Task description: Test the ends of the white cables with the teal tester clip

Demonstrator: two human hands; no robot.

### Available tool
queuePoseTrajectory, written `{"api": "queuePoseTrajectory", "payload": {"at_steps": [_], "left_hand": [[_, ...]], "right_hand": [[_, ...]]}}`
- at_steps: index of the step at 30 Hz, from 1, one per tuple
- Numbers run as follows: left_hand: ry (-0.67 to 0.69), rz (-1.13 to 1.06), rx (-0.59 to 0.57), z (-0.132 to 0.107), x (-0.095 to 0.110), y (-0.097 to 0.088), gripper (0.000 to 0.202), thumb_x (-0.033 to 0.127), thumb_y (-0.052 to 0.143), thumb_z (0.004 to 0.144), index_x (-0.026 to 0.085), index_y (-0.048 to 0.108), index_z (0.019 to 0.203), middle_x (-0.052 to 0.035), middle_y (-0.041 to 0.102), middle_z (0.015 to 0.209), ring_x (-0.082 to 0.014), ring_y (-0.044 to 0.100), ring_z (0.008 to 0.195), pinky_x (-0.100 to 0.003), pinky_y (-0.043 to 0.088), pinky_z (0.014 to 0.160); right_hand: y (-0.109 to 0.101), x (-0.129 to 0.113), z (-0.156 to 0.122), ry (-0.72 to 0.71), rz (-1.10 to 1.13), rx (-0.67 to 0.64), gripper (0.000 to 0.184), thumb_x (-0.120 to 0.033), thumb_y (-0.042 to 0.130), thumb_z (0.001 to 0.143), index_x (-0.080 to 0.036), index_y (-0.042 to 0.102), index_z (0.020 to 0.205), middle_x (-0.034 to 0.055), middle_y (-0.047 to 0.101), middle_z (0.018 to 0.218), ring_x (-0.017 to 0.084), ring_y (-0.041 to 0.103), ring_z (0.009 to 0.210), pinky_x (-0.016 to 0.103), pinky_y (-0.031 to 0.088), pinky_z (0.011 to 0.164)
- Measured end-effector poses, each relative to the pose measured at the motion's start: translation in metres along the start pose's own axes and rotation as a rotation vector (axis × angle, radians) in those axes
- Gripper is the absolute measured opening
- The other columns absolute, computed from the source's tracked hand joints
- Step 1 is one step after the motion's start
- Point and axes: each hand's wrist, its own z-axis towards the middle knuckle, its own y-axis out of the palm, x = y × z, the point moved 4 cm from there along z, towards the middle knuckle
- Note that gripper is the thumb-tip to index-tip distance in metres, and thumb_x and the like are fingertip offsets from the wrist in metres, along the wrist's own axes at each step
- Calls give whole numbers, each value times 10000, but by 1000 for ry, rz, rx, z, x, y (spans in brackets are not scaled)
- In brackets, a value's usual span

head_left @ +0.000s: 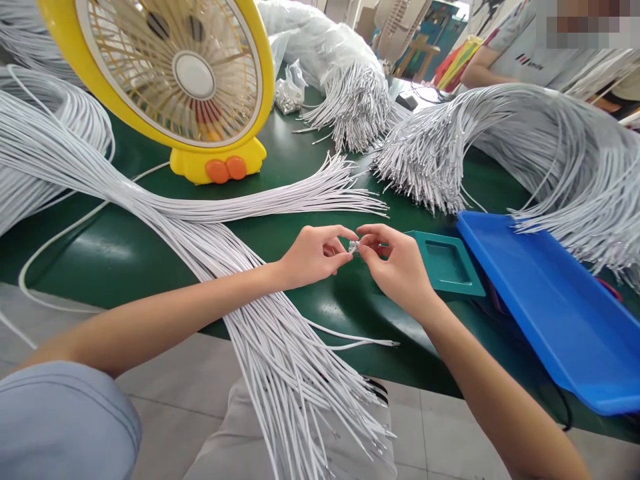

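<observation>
A small silvery piece (353, 247), too small to name, sits between the fingertips of both hands above the green table. My left hand (313, 257) pinches at it with thumb and index finger from the left. From the right, my right hand (397, 263) closes thumb and fingers on the same piece. Under my left forearm a bundle of white cables (270, 313) runs down over the table edge onto my lap, its tipped ends hanging loose. Another bunch of white cables (300, 197) lies just behind my hands, ends pointing right.
A yellow fan (263, 87) stands at the back left. To the right are a small green tray (475, 283) and a long blue tray (560, 320). Large cable bundles (425, 157) arch behind them. A plastic bag (290, 93) rests near the fan. A person (530, 60) is across the table.
</observation>
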Motion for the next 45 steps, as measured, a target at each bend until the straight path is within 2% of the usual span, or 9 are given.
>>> {"api": "queuePoseTrajectory", "payload": {"at_steps": [6,11,18,27,30,34,37,40,45], "left_hand": [[-69,28,-57,4,-7,1,236,192,628,776,146,619,1008,4,668,642,-98,615,453,-178,491,483],[-83,56,-76,8,-12,1,235,174,615,772,158,604,1007,14,671,652,-98,622,459,-181,492,504],[-75,77,-119,12,-15,6,214,152,617,759,158,591,970,22,664,629,-99,621,462,-183,494,515],[-91,127,-118,15,-20,5,195,166,618,757,161,595,951,15,683,631,-112,629,466,-192,484,509],[-89,132,-111,16,-20,5,203,169,622,757,160,596,958,15,683,631,-117,633,472,-201,488,521],[-94,116,-111,16,-18,4,204,169,616,762,164,594,965,19,684,639,-110,630,469,-202,490,531],[-98,117,-116,15,-17,3,75,164,628,747,155,594,814,19,654,588,-110,621,463,-197,474,515],[-122,106,-50,15,-17,-2,74,172,647,731,149,578,726,12,638,569,-107,606,448,-204,471,509],[-131,-29,123,14,-13,-12,205,133,637,741,118,617,945,0,646,655,-104,640,529,-203,506,573]], "right_hand": [[-20,8,-5,-240,-718,19,224,-213,518,836,-150,672,986,124,693,966,289,562,970,402,447,782],[-18,20,-1,-299,-958,-142,200,-261,583,811,-143,700,922,114,702,924,306,545,995,444,393,851],[-12,17,3,-303,-985,-158,170,-199,572,792,-120,720,764,114,682,748,257,574,834,373,408,760],[-9,16,4,-250,-985,-197,184,-165,558,790,-114,728,741,126,678,732,258,584,797,364,407,701],[-16,22,6,-238,-914,-192,197,-224,567,813,-123,736,805,124,699,789,271,599,859,388,415,775],[-38,35,10,-165,-791,-62,346,-324,420,924,-159,707,1025,111,708,1069,293,587,1008,446,399,880],[-46,44,12,-93,-780,-37,398,-283,335,949,-144,675,1103,114,693,1117,288,595,978,435,423,850],[-47,48,12,-86,-794,-59,366,-280,390,925,-144,659,1133,114,694,1105,294,595,980,441,431,855],[-51,43,8,-77,-734,3,368,-290,400,919,-120,657,1120,137,687,1094,298,594,1015,449,437,902]]}}
